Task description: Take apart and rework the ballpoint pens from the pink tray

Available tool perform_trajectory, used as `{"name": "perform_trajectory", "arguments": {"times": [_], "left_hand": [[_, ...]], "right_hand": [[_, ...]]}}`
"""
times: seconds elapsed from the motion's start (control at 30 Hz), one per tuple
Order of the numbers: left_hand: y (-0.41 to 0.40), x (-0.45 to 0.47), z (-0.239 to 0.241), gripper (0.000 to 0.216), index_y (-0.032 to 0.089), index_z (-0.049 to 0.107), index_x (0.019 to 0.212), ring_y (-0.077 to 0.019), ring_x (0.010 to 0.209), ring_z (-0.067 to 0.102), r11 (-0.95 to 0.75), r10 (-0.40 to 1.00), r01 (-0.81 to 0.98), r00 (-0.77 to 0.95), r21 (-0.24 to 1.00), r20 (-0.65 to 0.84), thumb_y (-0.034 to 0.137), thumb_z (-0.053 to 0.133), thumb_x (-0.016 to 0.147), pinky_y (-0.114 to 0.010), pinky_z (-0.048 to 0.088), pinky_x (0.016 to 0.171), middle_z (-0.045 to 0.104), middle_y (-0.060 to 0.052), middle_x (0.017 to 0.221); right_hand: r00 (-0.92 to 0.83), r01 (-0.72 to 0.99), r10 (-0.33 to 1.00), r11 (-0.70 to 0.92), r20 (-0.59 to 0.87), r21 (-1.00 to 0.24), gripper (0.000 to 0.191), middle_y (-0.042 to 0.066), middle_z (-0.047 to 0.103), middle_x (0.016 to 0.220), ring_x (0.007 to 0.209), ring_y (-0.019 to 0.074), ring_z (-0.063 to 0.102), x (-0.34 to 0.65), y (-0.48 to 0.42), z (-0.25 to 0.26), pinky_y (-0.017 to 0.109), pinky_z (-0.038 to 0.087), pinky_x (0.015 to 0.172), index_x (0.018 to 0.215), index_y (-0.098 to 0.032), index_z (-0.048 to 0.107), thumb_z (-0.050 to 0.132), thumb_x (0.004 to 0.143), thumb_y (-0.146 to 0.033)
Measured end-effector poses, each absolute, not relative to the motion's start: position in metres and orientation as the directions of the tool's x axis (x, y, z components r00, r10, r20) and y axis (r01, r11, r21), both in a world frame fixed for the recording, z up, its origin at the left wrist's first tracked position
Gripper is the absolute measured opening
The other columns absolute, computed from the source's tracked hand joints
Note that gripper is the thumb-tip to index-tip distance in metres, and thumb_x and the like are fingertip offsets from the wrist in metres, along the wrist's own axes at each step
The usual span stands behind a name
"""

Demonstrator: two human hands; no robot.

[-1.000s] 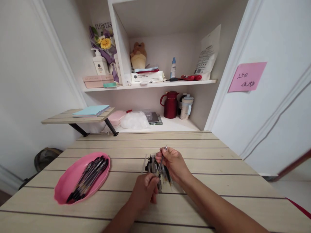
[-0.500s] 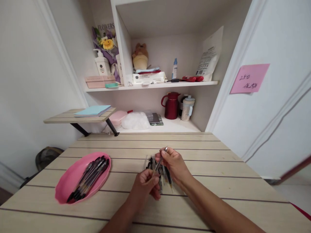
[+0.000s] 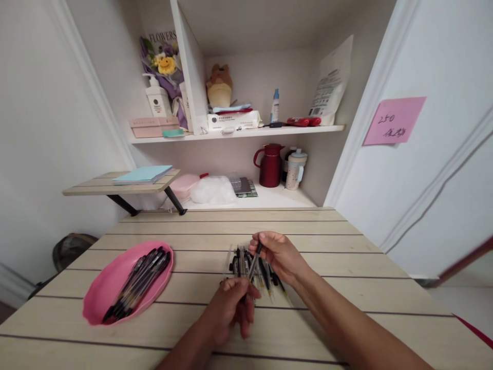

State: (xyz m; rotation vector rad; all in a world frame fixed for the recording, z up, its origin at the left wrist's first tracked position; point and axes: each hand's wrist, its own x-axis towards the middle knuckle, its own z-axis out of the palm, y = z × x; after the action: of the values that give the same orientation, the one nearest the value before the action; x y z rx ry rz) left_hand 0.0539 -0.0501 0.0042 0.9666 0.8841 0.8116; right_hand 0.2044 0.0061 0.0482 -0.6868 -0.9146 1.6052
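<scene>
Both of my hands hold one pen (image 3: 253,263) just above a loose pile of pens (image 3: 250,270) in the middle of the wooden table (image 3: 346,267). My right hand (image 3: 279,254) pinches the pen's upper end with its fingers closed. My left hand (image 3: 229,308) grips the lower end, fingers curled. To the left lies a pink tray (image 3: 103,288) with several dark pens (image 3: 138,282) laid side by side in it.
Beyond the table's far edge are white shelves (image 3: 239,134) with a red jug (image 3: 269,165), a cup, bottles and a plush toy. A small raised shelf (image 3: 115,187) carries a blue notebook at the back left. A white door with a pink note (image 3: 393,121) stands on the right.
The pen's top end now looks dark where a silvery tip showed earlier. My left hand has slid a little toward me along the pen. The view shifted slightly.
</scene>
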Motion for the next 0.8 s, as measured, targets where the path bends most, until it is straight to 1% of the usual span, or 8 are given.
{"name": "perform_trajectory", "arguments": {"times": [0.1,0.27,0.33,0.43,0.53,0.6,0.73,0.8], "left_hand": [[-0.051,0.054,0.005,0.040,0.012,0.056,0.075,-0.0053,0.025,0.039,0.352,0.871,-0.221,0.434,0.909,-0.232,0.051,0.045,0.074,-0.015,0.031,0.027,0.051,0.003,0.041],[-0.050,0.054,0.004,0.041,0.011,0.054,0.077,-0.0053,0.025,0.038,0.276,0.916,-0.167,0.344,0.946,-0.207,0.051,0.045,0.074,-0.015,0.028,0.025,0.051,0.003,0.042],[-0.049,0.054,0.003,0.042,0.011,0.055,0.077,-0.0049,0.025,0.036,0.297,0.904,-0.172,0.369,0.939,-0.218,0.051,0.046,0.073,-0.015,0.026,0.025,0.050,0.004,0.041],[-0.048,0.053,0.002,0.043,0.011,0.055,0.078,-0.0044,0.024,0.035,0.319,0.889,-0.180,0.398,0.930,-0.228,0.053,0.044,0.073,-0.015,0.024,0.025,0.049,0.004,0.039],[-0.048,0.055,0.001,0.045,0.011,0.054,0.077,-0.0045,0.024,0.034,0.299,0.909,-0.141,0.344,0.944,-0.236,0.055,0.043,0.073,-0.015,0.026,0.025,0.049,0.004,0.039],[-0.048,0.055,0.001,0.045,0.011,0.054,0.077,-0.0042,0.024,0.033,0.299,0.913,-0.117,0.323,0.947,-0.248,0.055,0.043,0.073,-0.015,0.026,0.026,0.049,0.004,0.040],[-0.048,0.056,0.003,0.044,0.011,0.054,0.077,-0.0034,0.024,0.032,0.322,0.904,-0.130,0.337,0.938,-0.264,0.054,0.045,0.072,-0.014,0.024,0.025,0.047,0.005,0.039],[-0.048,0.056,0.003,0.044,0.011,0.054,0.077,-0.0036,0.025,0.032,0.320,0.908,-0.124,0.324,0.939,-0.267,0.054,0.046,0.071,-0.015,0.024,0.025,0.048,0.005,0.040]], "right_hand": [[-0.305,-0.530,0.952,-0.151,0.022,-0.834,0.033,0.007,0.063,0.082,0.073,0.0162,0.059,0.207,0.006,0.051,0.030,0.045,0.066,0.086,-0.015,0.061,0.063,0.066,-0.041],[-0.087,-0.349,0.996,-0.021,0.010,-0.937,0.027,-0.002,0.057,0.054,0.048,0.0077,0.050,0.208,0.013,0.042,0.022,0.041,0.052,0.066,-0.013,0.058,0.069,0.059,-0.037],[-0.168,-0.383,0.986,-0.045,0.022,-0.923,0.027,0.001,0.060,0.061,0.056,0.0097,0.054,0.209,0.013,0.042,0.023,0.042,0.057,0.069,-0.013,0.060,0.069,0.059,-0.036],[-0.308,-0.461,0.951,-0.155,-0.006,-0.873,0.032,0.006,0.063,0.083,0.074,0.0150,0.059,0.211,0.013,0.045,0.027,0.044,0.063,0.085,-0.016,0.060,0.064,0.064,-0.040],[-0.155,-0.401,0.985,-0.135,-0.078,-0.906,0.028,0.002,0.061,0.068,0.060,0.0117,0.056,0.211,0.015,0.044,0.024,0.043,0.056,0.074,-0.016,0.059,0.066,0.062,-0.040],[-0.111,-0.364,0.992,-0.104,-0.068,-0.926,0.027,0.001,0.059,0.059,0.054,0.0094,0.053,0.212,0.016,0.042,0.023,0.043,0.055,0.065,-0.014,0.057,0.070,0.058,-0.036],[-0.269,-0.472,0.963,-0.151,-0.021,-0.869,0.033,0.006,0.063,0.079,0.070,0.0140,0.059,0.213,0.018,0.039,0.027,0.045,0.064,0.082,-0.014,0.060,0.068,0.061,-0.038],[-0.231,-0.458,0.969,-0.182,-0.081,-0.870,0.031,0.005,0.063,0.076,0.066,0.0128,0.058,0.213,0.019,0.037,0.027,0.046,0.061,0.081,-0.016,0.059,0.067,0.062,-0.039]]}}
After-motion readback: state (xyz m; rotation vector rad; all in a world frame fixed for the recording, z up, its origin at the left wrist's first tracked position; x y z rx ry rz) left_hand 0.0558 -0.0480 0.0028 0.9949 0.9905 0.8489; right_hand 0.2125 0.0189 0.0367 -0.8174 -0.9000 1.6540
